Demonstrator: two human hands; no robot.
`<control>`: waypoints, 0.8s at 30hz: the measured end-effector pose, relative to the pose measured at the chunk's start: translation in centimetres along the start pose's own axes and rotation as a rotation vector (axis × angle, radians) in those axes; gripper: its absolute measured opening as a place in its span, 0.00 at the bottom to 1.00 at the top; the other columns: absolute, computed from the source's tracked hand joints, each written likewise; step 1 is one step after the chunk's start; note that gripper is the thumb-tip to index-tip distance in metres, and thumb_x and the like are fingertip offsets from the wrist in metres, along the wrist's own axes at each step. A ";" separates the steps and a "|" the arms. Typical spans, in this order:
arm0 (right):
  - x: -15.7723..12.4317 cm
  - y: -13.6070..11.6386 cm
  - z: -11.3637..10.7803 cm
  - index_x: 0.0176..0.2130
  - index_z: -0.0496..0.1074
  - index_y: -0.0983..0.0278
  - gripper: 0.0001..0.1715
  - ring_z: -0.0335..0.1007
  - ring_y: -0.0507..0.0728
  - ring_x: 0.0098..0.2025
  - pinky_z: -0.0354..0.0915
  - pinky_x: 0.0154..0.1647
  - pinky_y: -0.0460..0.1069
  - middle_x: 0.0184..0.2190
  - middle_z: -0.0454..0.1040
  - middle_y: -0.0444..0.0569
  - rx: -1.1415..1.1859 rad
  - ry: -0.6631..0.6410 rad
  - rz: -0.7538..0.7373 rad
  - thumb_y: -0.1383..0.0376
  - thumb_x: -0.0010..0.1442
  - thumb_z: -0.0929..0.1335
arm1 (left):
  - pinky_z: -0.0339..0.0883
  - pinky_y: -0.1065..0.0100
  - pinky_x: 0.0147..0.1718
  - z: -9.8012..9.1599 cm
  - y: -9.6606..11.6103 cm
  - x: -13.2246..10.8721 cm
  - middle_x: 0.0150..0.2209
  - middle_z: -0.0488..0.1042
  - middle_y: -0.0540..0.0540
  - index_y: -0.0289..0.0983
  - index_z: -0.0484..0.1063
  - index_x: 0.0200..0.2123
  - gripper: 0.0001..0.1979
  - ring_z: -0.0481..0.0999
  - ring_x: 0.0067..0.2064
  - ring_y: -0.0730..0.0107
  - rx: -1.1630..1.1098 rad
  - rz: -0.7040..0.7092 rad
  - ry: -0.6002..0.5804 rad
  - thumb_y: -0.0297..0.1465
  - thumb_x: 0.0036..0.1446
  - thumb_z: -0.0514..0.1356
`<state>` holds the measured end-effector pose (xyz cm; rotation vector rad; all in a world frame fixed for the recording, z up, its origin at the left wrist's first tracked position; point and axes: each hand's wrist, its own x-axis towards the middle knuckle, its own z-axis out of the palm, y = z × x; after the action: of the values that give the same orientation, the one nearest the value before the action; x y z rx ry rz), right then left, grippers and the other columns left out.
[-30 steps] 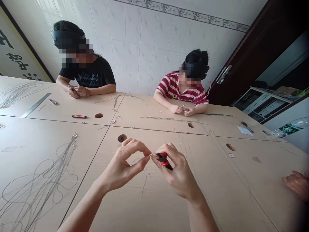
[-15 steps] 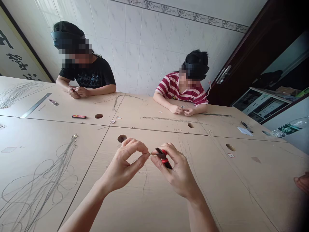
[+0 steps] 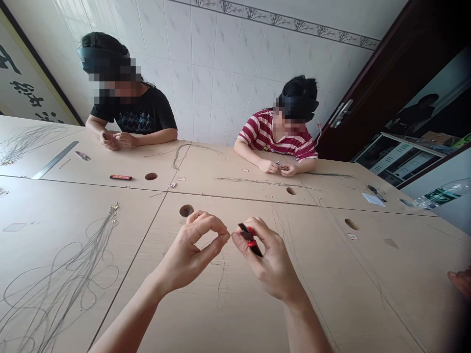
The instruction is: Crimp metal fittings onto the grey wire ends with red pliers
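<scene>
My left hand (image 3: 196, 252) is closed in a pinch, thumb against forefinger, on what looks like the end of a thin cord (image 3: 222, 279). A loop of the cord hangs below the fingers. My right hand (image 3: 274, 260) grips small pliers (image 3: 250, 241) with red and black handles, their dark jaws pointing up and left. The right thumb tip almost meets the left fingertips. Between them sits a tiny piece, too small to make out.
A bundle of grey cords with metal clasps (image 3: 114, 208) lies at left. Across the table (image 3: 206, 323) two people work with their hands. A steel ruler (image 3: 55, 161), red marker (image 3: 120, 177), round table holes (image 3: 186, 211) and a bottle (image 3: 443, 195) are about. A hand (image 3: 459, 282) shows at right.
My left fingertips have shifted slightly right. The right thumb and forefinger have moved a little, and the jaws of the pliers look more spread.
</scene>
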<state>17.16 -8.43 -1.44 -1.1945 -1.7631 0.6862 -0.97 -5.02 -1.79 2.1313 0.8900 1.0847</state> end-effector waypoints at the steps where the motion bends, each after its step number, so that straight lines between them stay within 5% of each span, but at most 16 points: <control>1: 0.0 0.0 0.0 0.33 0.66 0.60 0.07 0.58 0.52 0.32 0.59 0.35 0.47 0.28 0.63 0.42 0.009 0.002 0.011 0.64 0.66 0.64 | 0.60 0.61 0.46 0.0 0.0 0.0 0.31 0.72 0.51 0.41 0.66 0.33 0.06 0.66 0.37 0.67 -0.009 -0.003 0.006 0.27 0.63 0.55; 14: -0.2 -0.2 0.5 0.33 0.68 0.60 0.08 0.64 0.53 0.34 0.62 0.37 0.48 0.30 0.69 0.44 0.106 0.092 0.095 0.60 0.64 0.65 | 0.62 0.60 0.46 0.5 -0.2 -0.1 0.33 0.73 0.49 0.42 0.67 0.33 0.05 0.69 0.42 0.65 -0.087 -0.039 0.051 0.29 0.63 0.56; 19: -0.1 0.4 1.1 0.48 0.71 0.59 0.17 0.66 0.54 0.40 0.64 0.43 0.51 0.42 0.73 0.49 0.498 0.107 0.233 0.55 0.61 0.68 | 0.65 0.58 0.49 1.1 -0.1 0.6 0.47 0.73 0.43 0.41 0.73 0.32 0.04 0.67 0.56 0.58 -0.427 -0.158 0.153 0.33 0.60 0.61; 24: 0.0 0.0 2.7 0.46 0.74 0.61 0.16 0.61 0.52 0.31 0.62 0.37 0.50 0.27 0.66 0.44 0.999 -0.100 0.395 0.57 0.59 0.69 | 0.65 0.57 0.51 1.2 0.3 1.7 0.47 0.74 0.43 0.40 0.75 0.29 0.07 0.65 0.59 0.55 -0.571 -0.254 0.228 0.36 0.56 0.65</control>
<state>14.77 -8.35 -2.76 -0.7785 -0.9782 1.6291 0.90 -4.11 -1.38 1.4117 0.8023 1.2781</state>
